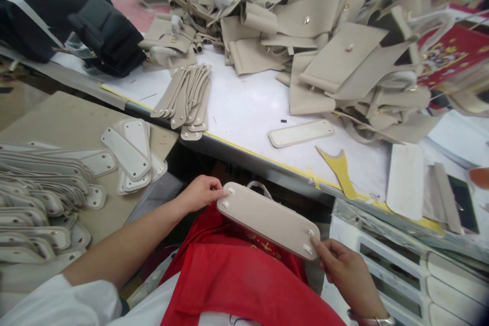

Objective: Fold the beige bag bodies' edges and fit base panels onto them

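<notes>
Above my lap I hold a long beige bag base panel (267,216) with rounded ends, tilted down to the right. Small white-wrapped studs sit near its ends. My left hand (202,193) pinches the left end between thumb and fingers. The right end is gripped by my right hand (342,265), its thumb beside the studs. A pale strap loop (262,188) shows behind the panel's upper edge; what it belongs to is hidden. On the white table (244,107) ahead lies a single similar panel (301,133), near a yellow notched piece (338,169).
Many base panels (42,198) are stacked on the board at left, with a few loose ones (130,153) beside them. Another bundle (187,97) rests at the table edge. Beige bag pieces (305,20) are heaped behind. A black bag (107,30) stands back left; white drawers (389,265) are at right.
</notes>
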Tool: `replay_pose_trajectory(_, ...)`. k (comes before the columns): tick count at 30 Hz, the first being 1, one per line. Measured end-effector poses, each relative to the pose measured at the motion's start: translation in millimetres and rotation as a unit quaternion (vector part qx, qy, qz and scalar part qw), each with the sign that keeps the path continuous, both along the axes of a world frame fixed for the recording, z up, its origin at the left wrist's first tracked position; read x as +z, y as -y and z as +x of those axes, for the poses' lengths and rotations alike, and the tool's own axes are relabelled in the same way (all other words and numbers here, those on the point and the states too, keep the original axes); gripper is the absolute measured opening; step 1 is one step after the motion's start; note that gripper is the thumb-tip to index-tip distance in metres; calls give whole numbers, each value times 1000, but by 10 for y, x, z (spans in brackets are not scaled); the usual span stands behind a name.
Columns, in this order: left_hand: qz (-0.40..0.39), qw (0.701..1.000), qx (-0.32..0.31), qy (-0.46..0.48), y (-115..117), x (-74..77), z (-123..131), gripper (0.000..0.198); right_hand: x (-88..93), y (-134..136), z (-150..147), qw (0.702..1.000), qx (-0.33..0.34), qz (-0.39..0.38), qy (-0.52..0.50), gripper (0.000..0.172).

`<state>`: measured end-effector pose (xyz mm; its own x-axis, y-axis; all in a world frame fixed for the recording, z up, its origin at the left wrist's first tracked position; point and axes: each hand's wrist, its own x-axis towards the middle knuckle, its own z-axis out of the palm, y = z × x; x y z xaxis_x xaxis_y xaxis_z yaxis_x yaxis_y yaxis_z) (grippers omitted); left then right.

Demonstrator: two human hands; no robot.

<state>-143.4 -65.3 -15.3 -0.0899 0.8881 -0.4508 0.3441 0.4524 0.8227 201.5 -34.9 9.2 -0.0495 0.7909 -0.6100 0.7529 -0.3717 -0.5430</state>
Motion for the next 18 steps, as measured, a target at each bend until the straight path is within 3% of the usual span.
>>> replay_pose_trajectory(6, 24, 997, -35, -61, -31, -3, -17, 33, -19, -11, 8, 1000, 8, -6, 14, 45)
replay_pose_trajectory(10, 23, 993, -55, -107, -37, 17, -9, 31, 33, -55, 45, 990, 94, 17, 103, 47)
replay_pose_trajectory(14, 35, 987, -71, -140, -22, 21, 1, 32, 146, -79, -193, 931, 220, 219, 190, 42)
replay_pose_trajectory(16, 35, 986, -75, -146, -15, 18, 2, 33, 152, -77, -452, 888, 315, 312, 124, 52)
replay_pose_trajectory(18, 36, 986, -75, -148, -9, 15, 0, 34, 102, -74, -726, 852, 400, 331, 65, 68)
